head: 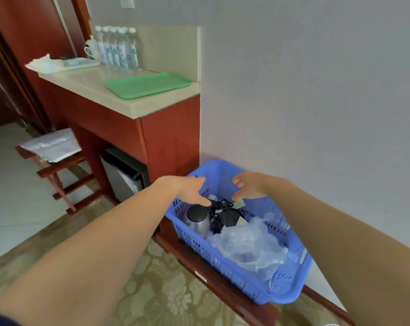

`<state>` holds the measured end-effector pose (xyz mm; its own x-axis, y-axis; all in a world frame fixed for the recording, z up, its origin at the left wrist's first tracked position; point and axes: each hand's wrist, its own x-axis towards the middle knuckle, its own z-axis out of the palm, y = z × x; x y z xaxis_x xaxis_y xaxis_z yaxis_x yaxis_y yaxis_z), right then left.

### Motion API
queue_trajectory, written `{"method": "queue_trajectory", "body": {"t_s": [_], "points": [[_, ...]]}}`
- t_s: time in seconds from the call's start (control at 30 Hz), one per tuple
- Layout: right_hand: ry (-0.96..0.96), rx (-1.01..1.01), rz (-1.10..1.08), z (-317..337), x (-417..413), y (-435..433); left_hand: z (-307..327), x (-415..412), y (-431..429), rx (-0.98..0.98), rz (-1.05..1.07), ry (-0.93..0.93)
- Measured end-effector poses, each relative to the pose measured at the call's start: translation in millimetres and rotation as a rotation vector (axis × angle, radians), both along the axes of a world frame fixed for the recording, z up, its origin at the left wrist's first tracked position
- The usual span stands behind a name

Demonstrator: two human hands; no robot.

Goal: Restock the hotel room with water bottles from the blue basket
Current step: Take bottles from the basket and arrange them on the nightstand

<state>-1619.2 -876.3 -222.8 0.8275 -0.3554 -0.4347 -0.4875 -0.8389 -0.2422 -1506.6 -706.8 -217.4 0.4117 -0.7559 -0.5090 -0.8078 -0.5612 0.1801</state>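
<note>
Your fingers [202,200] hang loosely spread over the far end of the blue basket [222,262], gripping nothing. Your left hand [187,189] reaches in from the left with the thumb held apart from the rest, its fingertips just above the dark lid of a steel kettle [198,220]; whether they touch it cannot be told. Your right hand [251,188] mirrors it from the right, its fingers gently bent towards the left hand, a clear gap between the two.

The basket sits on a low wooden bench [225,290] against the pale wall. Beside the kettle it holds a tangle of black cord [222,211] and a crumpled clear plastic bag [248,248]; what lies beneath the plastic cannot be made out.

A row of water bottles [118,47] stands upright at the back of the stone counter [91,83], well apart from the basket, next to white cups [92,49] and behind a green tray [148,85]. A small fridge [121,175] sits under the counter.
</note>
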Motion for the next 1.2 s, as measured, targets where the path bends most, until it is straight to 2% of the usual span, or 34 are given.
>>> {"method": "queue_trajectory", "body": {"t_s": [0.13, 0.4, 0.6, 0.77, 0.97, 1.03, 1.2], "points": [[0.066, 0.028, -0.004, -37, 20, -41, -43, 23, -49, 0.052, -0.021, 0.078], [0.253, 0.103, -0.075, -135, 33, -81, -146, 40, -124, 0.216, -0.19, 0.264], [0.34, 0.14, -0.196, -200, 47, -103, -218, 66, -163, 0.273, -0.309, 0.276], [0.301, 0.217, -0.224, -254, 80, -110, -279, 91, -189, 0.295, -0.395, 0.307], [0.354, 0.176, -0.245, -318, 107, -113, -352, 91, -208, 0.308, -0.453, 0.336], [0.422, 0.164, -0.228, -338, 102, -112, -372, 88, -211, 0.313, -0.452, 0.319], [0.763, 0.269, -0.21, -383, 69, -103, -412, 67, -225, 0.158, -0.425, 0.298]]}}
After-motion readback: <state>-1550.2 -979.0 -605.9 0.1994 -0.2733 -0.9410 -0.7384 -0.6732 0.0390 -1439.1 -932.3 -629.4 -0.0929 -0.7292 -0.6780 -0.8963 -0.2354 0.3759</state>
